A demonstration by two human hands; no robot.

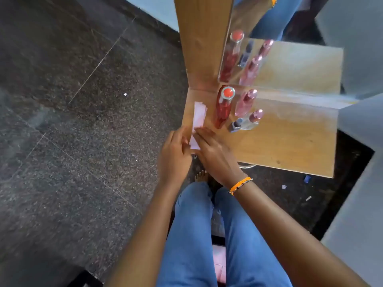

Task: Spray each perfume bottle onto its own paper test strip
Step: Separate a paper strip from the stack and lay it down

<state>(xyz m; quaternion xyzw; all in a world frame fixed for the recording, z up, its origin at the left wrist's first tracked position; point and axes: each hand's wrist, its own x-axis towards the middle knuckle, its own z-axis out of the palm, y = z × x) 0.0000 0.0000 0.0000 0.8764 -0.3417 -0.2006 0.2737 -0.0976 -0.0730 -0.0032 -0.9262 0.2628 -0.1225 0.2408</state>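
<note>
A small stack of pale pink paper test strips (198,119) lies at the left edge of a wooden worktop (279,141), fanned a little at its far end. Both hands meet at the near end of the stack. The left hand (175,156) is at the worktop's edge with its fingers (183,139) curled loosely against the left side of the strips; whether they pinch a strip cannot be told. The right hand (215,154) lies flat over the near end of the strips, its fingers (204,134) stretched out and close together, pressing on the paper. An orange beaded bracelet (240,185) circles the right wrist.

Just to the right of the strips stands a tall red bottle (223,106) with a silver-rimmed red cap. Beside it, further right, are two pink bottles with shiny pink caps, one towards the back (246,102) and one nearer (253,119). A small grey bottle (235,126) stands just left of the nearer pink one. All four are upright and apart from the hands.

A mirror (290,65) rises behind the bottles and shows their reflections. Below the hands are blue jeans (192,235) and a dark speckled stone floor (83,121)
</note>
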